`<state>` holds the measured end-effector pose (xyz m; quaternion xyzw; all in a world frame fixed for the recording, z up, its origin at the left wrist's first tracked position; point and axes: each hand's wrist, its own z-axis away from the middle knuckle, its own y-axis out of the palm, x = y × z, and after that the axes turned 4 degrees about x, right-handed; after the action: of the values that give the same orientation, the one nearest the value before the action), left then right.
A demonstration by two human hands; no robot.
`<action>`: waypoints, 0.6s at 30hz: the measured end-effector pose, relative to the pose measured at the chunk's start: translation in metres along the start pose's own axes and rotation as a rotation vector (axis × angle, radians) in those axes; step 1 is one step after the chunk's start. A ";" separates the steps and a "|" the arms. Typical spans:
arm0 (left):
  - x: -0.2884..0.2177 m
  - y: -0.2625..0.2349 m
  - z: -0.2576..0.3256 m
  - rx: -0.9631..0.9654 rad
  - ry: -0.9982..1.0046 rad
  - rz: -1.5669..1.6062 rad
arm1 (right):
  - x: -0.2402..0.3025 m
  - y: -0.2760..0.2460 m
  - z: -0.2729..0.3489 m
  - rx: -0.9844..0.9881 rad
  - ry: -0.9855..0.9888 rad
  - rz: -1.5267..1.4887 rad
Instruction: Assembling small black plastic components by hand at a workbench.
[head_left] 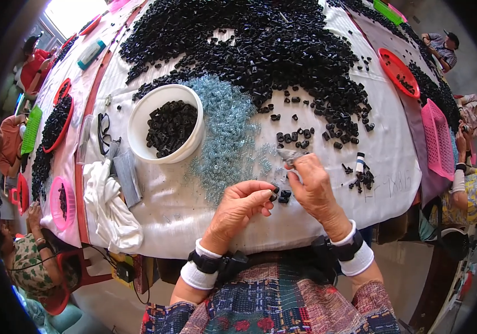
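My left hand (241, 209) pinches a small black plastic part (274, 190) between thumb and forefinger. Close beside it, my right hand (315, 192) has its fingers curled, with something grey (289, 155) at the forefinger's tip; whether it is held or worn I cannot tell. Several loose black parts (284, 196) lie on the cloth between the hands. Beyond them is a short row of black cylindrical parts (291, 137). To the left spreads a pile of pale blue, coil-like pieces (222, 139), beside a white tub (137, 131) partly filled with black parts.
A large heap of black parts (238, 44) covers the table's far side. At left lie eyeglasses (104, 133), a white cloth (107, 206) and a grey folded cloth (127, 179). Small dark pieces (365, 180) sit at right. Other people work at both sides, near coloured baskets (438, 139).
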<state>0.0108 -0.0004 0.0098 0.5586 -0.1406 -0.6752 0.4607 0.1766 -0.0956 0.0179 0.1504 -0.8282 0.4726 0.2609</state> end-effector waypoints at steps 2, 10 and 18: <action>0.004 -0.003 -0.002 0.004 0.007 0.025 | 0.001 0.005 -0.004 0.084 -0.064 0.192; 0.007 -0.010 -0.003 0.009 0.046 0.076 | -0.002 0.016 -0.003 0.118 -0.065 0.368; 0.003 0.006 -0.007 -0.079 0.042 -0.022 | 0.022 -0.015 0.003 0.118 -0.112 0.023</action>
<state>0.0200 -0.0041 0.0101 0.5556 -0.0981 -0.6735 0.4775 0.1655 -0.1054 0.0395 0.1822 -0.8139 0.5144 0.1993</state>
